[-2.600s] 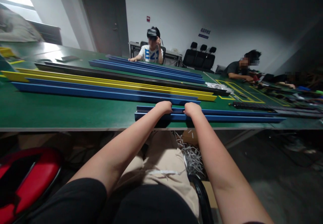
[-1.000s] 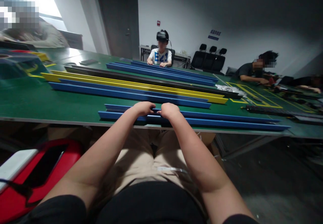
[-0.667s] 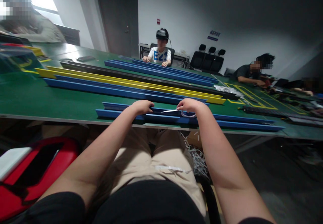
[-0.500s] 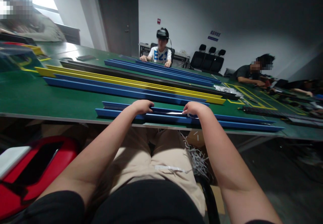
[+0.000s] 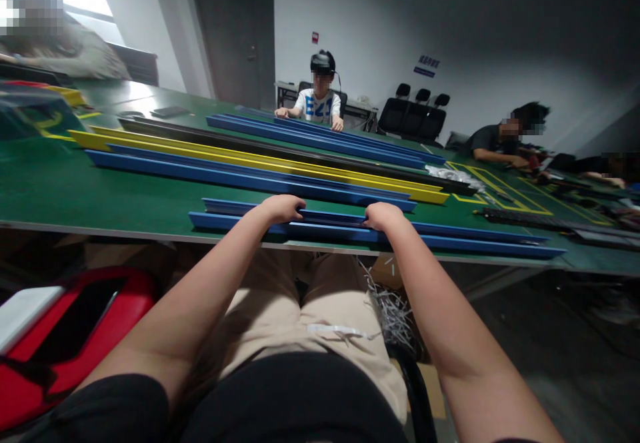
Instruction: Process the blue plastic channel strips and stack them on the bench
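Note:
A long blue channel-shaped rail (image 5: 330, 232) lies along the near edge of the table, its two raised walls running left to right. My left hand (image 5: 284, 208) is over the rail left of its middle, fingers curled down at the inside of the channel. To the right, across a short gap, my right hand (image 5: 384, 217) bends over the same rail with thumb and fingers drawn together. Both hands look closed, but their fingertips are partly hidden, and whatever they may pinch does not show. Between them the dark inside of the channel is visible.
Beyond lie another blue rail (image 5: 225, 178), a yellow rail (image 5: 280, 162), a black rail (image 5: 200, 135) and more blue rails (image 5: 310, 138) before a seated person (image 5: 320, 104). A plastic bag (image 5: 453, 176) is at right. Paper shreds (image 5: 397, 316) hang below the table edge; a red chair (image 5: 135, 303) stands left.
The white strip that showed beside my right hand, between the hands, is no longer visible. My right hand has shifted slightly; the left stays nearly in place. The view has moved a little.

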